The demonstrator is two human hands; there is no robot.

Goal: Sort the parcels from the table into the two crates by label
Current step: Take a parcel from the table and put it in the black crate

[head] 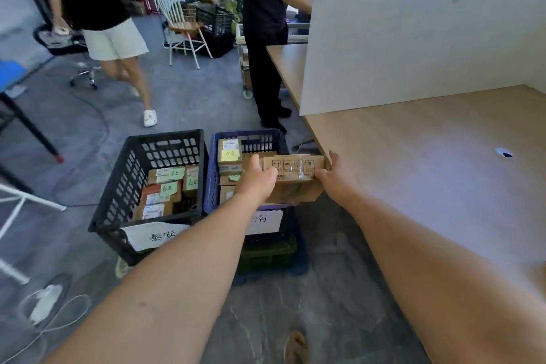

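Observation:
A brown cardboard parcel (295,177) with black handling symbols on its side hangs over the right half of the blue crate (213,174). My left hand (258,177) grips its left end and my right hand (332,176) grips its right end. The blue crate holds several boxed parcels with green and yellow notes and carries a white paper label on its front. To its left stands the black crate (118,186), also holding several labelled parcels, with a white handwritten label on its front.
The wooden table (428,171) runs along the right, with a white board (413,47) standing on it. Two people stand beyond the crates. A white chair (183,26), stacked crates and a cart sit farther back. Cables lie on the floor at left.

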